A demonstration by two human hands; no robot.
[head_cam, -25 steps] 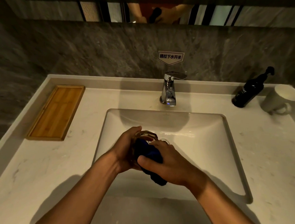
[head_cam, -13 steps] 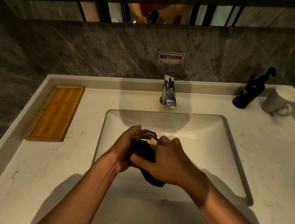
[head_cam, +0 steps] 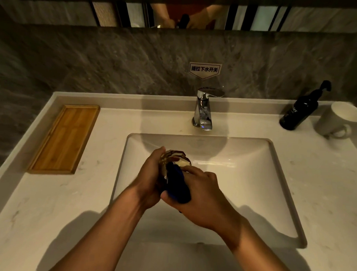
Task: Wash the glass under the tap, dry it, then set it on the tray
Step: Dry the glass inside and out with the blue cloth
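Over the white sink basin (head_cam: pixel 253 179) I hold a faceted clear glass (head_cam: pixel 175 157), its mouth turned away from me. My left hand (head_cam: pixel 149 179) wraps its left side. My right hand (head_cam: pixel 199 195) presses a dark blue cloth (head_cam: pixel 177 184) against the glass, part of the cloth pushed toward its mouth. The chrome tap (head_cam: pixel 203 109) stands behind the basin with no water running. An empty wooden tray (head_cam: pixel 65 138) lies on the counter at the far left.
A black pump bottle (head_cam: pixel 299 112) and a white mug (head_cam: pixel 337 121) stand at the back right of the pale stone counter (head_cam: pixel 47 211). A grey marble wall with a small sign (head_cam: pixel 204 70) and a mirror rises behind.
My right hand has shifted the cloth around the glass, its fingers now curled higher over the rim. The glass stays over the basin in my left hand.
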